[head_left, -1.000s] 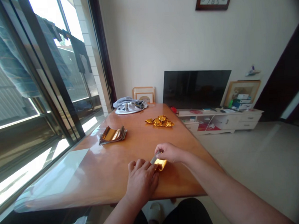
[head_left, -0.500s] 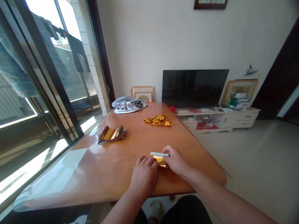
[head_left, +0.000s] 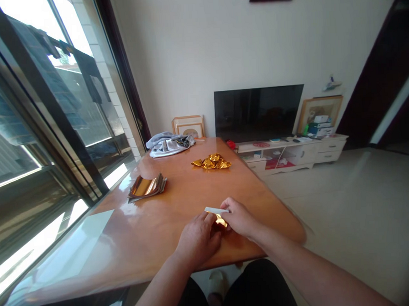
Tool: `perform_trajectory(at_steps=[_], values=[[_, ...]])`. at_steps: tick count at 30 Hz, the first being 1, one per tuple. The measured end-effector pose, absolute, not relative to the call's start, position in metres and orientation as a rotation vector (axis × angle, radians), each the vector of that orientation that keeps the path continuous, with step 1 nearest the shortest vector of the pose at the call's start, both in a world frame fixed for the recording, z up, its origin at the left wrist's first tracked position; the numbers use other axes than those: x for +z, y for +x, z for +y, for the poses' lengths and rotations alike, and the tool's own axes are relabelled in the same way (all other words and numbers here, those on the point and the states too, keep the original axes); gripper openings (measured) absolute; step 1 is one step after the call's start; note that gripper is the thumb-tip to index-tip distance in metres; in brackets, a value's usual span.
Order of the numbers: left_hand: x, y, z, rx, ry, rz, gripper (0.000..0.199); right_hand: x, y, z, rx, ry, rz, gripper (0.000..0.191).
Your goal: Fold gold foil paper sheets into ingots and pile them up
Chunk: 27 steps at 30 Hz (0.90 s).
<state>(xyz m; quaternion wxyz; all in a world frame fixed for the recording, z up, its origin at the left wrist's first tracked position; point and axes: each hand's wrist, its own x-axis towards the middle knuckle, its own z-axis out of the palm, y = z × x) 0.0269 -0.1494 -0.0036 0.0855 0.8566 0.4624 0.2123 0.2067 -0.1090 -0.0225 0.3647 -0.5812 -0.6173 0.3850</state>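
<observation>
Near the front edge of the brown table, a gold foil sheet with a pale folded edge lies between my hands. My right hand pinches its right end between thumb and fingers. On the left side, my left hand has its fingers closed on the sheet's left end, partly hiding it. Farther back lie several folded gold foil pieces. To the left sits a curled stack of gold sheets.
Grey clothing is heaped at the table's far end, before framed pictures. A television stands on a white cabinet beyond. Sliding windows run along the left. The table's right edge is rounded near my right forearm.
The view has shifted slightly, with the scene moving left and up. My left hand has turned, its thumb now more visible and lower. The foil stays between both hands.
</observation>
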Motion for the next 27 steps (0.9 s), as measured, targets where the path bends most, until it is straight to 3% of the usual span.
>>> perform_trajectory(at_steps=[5,9,21,27], values=[[-0.004,0.030,-0.149,0.597,2.609,1.401,0.010,-0.012,0.222,-0.109,0.664,-1.499,-1.797,0.005],[0.002,0.030,-0.153,0.571,2.650,1.413,0.008,0.005,0.227,-0.109,0.503,-1.429,-1.851,0.009],[0.008,0.022,-0.174,0.564,2.603,1.425,0.027,0.004,0.184,-0.067,1.060,-1.488,-2.131,0.013],[0.007,0.021,-0.176,0.589,2.576,1.428,0.020,-0.002,0.168,-0.049,1.145,-1.637,-2.244,0.022]])
